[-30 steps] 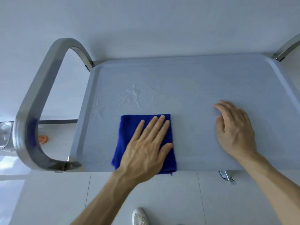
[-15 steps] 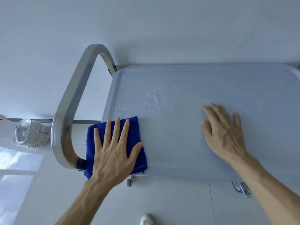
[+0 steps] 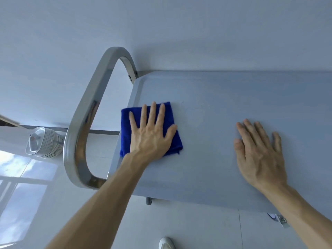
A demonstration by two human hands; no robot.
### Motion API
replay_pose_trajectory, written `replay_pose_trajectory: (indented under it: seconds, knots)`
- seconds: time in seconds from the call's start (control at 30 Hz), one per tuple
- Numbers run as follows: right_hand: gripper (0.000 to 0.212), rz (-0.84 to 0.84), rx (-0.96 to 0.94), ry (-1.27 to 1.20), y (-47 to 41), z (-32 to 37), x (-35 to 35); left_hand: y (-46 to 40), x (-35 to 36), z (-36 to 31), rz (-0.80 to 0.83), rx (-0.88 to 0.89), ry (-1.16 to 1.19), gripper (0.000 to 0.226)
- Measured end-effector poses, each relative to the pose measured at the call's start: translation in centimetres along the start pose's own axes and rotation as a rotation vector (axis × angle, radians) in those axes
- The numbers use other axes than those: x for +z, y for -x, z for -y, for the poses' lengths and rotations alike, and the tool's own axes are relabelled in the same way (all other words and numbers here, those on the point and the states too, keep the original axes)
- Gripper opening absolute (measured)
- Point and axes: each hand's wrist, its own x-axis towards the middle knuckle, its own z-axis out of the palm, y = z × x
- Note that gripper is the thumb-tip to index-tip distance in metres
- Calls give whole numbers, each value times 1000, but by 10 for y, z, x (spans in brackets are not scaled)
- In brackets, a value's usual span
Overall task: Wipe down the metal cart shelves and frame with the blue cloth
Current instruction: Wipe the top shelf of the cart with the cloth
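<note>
The cart's top shelf (image 3: 224,108) is smooth, matt grey sheet with a shallow raised rim; its curved handle (image 3: 84,126) is polished tube. The blue cloth (image 3: 173,121), folded square and fuzzy, lies at the shelf's left edge. Your left hand (image 3: 150,135) presses flat on it, fingers straight and spread. Your right hand (image 3: 260,151) rests flat on bare shelf, fingers straight, slightly apart.

Commercial kitchen: steel cart (image 3: 206,141), stacked dishes (image 3: 43,142), tiled floor (image 3: 197,227).

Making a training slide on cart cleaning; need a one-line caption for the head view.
Left hand presses blue cloth flat on cart shelf; right hand braces.
</note>
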Motion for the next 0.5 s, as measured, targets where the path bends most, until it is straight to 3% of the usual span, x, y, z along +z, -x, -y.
replay_pose_trajectory:
  seconds: [0.1, 0.17, 0.37, 0.5]
  knots:
    - [56, -7, 1, 4, 2, -2, -1, 59, 4, 1, -15, 181, -10, 71]
    - [56, -16, -3, 6, 5, -1, 0, 78, 4, 16, -3, 190, -36, 69]
    - [55, -47, 2, 2, 2, 7, 3, -6, -4, 23, -47, -143, -9, 70]
    - [54, -90, -39, -57, -9, -3, -6, -30, 3, 2, -65, -186, 6, 70]
